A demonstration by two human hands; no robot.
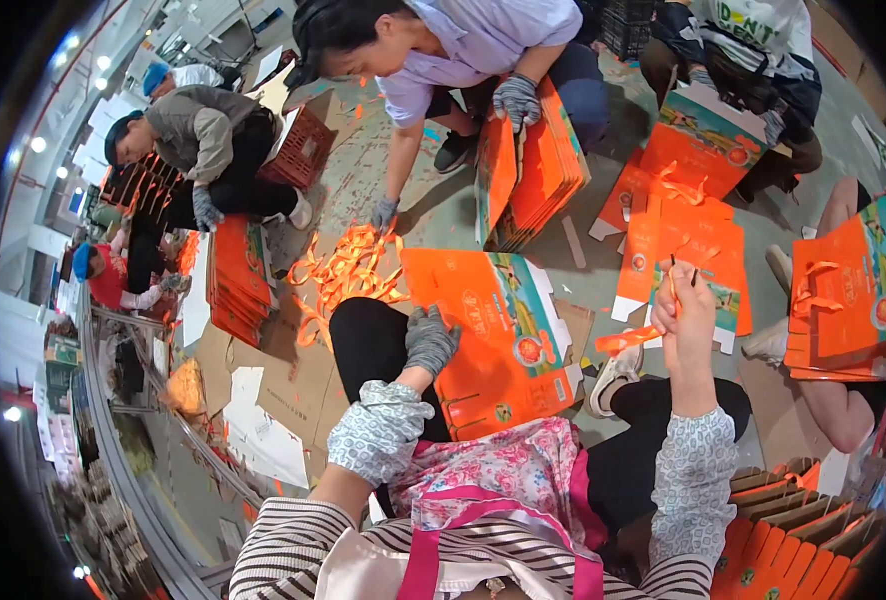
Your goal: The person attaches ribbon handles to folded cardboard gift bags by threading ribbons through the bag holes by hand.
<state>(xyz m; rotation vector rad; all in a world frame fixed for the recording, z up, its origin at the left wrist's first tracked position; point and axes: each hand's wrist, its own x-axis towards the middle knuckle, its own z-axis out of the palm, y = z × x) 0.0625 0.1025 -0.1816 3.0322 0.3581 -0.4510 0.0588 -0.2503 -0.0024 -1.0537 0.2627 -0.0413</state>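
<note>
A flat orange cardboard carton (493, 350) with a green picture panel leans across my lap. My left hand (430, 340), in a grey knitted glove, grips its left edge, fingers bent over the orange face. Raised to the right of the carton, my bare right hand (690, 325) is closed in a pinch on an orange ribbon handle (627, 341). Two thin dark tips poke up above my right fingers, and the ribbon hangs out on the left side of that hand. It is apart from the carton.
A heap of orange ribbons (353, 268) lies on the floor ahead. Across from me a person (483, 50) steadies a carton stack (538, 170) and reaches to the ribbons. More cartons (683, 245) lie ahead right; packed ones (783, 540) stand by my right elbow. Other people sit around.
</note>
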